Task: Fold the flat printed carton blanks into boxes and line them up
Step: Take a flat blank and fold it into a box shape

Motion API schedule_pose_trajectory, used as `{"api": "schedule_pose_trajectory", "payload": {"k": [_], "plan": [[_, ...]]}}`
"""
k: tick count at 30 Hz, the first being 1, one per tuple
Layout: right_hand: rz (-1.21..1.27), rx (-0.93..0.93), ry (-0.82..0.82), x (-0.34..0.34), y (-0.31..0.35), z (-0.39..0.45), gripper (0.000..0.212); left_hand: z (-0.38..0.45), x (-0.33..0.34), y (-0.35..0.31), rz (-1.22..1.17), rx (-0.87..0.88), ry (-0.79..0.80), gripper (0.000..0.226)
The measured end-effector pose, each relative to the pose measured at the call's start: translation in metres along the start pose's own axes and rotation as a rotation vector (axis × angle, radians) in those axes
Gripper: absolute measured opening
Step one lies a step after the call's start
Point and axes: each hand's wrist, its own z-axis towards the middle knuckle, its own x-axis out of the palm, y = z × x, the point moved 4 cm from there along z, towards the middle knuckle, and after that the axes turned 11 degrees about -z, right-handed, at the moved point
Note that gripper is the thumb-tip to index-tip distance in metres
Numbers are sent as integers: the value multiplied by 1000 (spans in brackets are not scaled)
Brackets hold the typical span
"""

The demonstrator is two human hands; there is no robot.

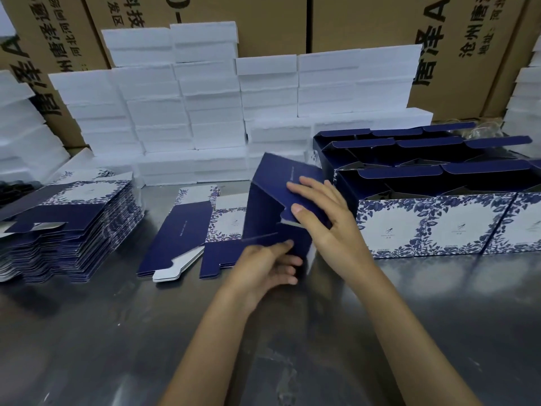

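A half-folded navy carton [269, 200] stands tilted at the table's middle. My left hand [269, 265] grips its lower flap, thumb on top and fingers curled underneath. My right hand [322, 212] presses a navy flap down with fingers fairly straight and thumb on the flap's edge. Under and left of the carton lie a few flat blanks [181, 232], navy with blue floral print. A tall stack of flat blanks [73, 218] sits at the left. Finished boxes [439, 224] with open tops stand in rows at the right.
White foam blocks [205, 106] are piled along the back, with more at the left [20, 136]. Brown shipping cartons [366, 22] rise behind them. The steel table [117, 332] stretches toward me.
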Motion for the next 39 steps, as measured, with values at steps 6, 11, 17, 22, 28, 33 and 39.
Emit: {"api": "schedule_pose_trajectory", "payload": {"k": [6, 11, 17, 22, 28, 33, 39], "plan": [[-115, 16, 101, 0, -9, 1, 34, -6, 2, 9, 174, -287, 103, 29], [-97, 33, 117, -1, -18, 2, 35, -12, -28, -34, 335, 50, -173, 30], [-30, 81, 116, -2, -25, 3, 41, -31, -34, -72, 229, 847, -241, 12], [-16, 94, 74, -5, -27, 4, 45, -18, -4, -44, 653, 876, -41, 36], [-64, 37, 4, 2, -24, 6, 36, -12, -7, -42, 570, 963, -137, 31], [-105, 12, -85, 4, -26, 10, 33, -11, -3, -44, 560, 984, -171, 27], [9, 45, -72, 5, -30, 16, 32, -11, 0, -49, 498, 912, -109, 23]]}}
